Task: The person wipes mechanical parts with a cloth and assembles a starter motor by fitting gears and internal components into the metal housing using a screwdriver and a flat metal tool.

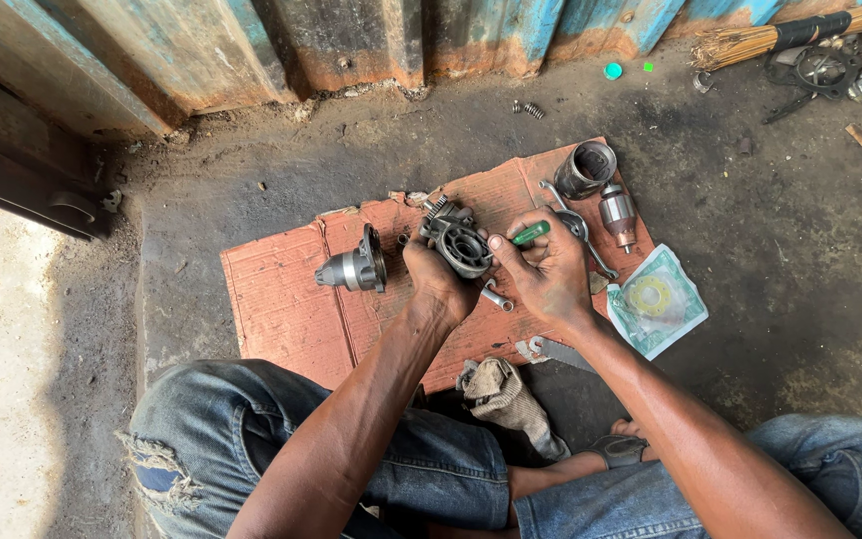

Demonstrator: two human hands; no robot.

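A: Item one, far left on the cardboard sheet (pixel 281 309): a grey nose housing (pixel 354 269), lying on its side, well apart from both hands. Risk?

B: Low. It lay flat, though its round body could have rolled if the sheet were kicked by a knee

A: Item two: left hand (pixel 438 281), fingers closed around the dark end housing (pixel 459 246), held just above the cardboard at its middle

B: Judged the main hazard. The grip was from below and one side only; a greasy palm could have let the housing twist or drop onto the short metal pin (pixel 497 296) lying just beneath it

A: Item three: right hand (pixel 549 271), clamped on a green-handled screwdriver (pixel 528 234), tip hidden inside the housing

B: If the tip slipped out under pressure it would likely have driven toward the left thumb, which sat right beside the opening. Cannot tell what the tip was seated in

A: Item four: spanner (pixel 579 228), metal cylinder (pixel 586 169) and armature (pixel 617 214), all close behind the right hand

B: A jerk of the right wrist could have knocked them off the sheet into the dirt floor (pixel 750 230)

A: Item five: clear packet (pixel 656 300) with a yellow ring, at the right edge

B: Half off the cardboard; grit could have got in
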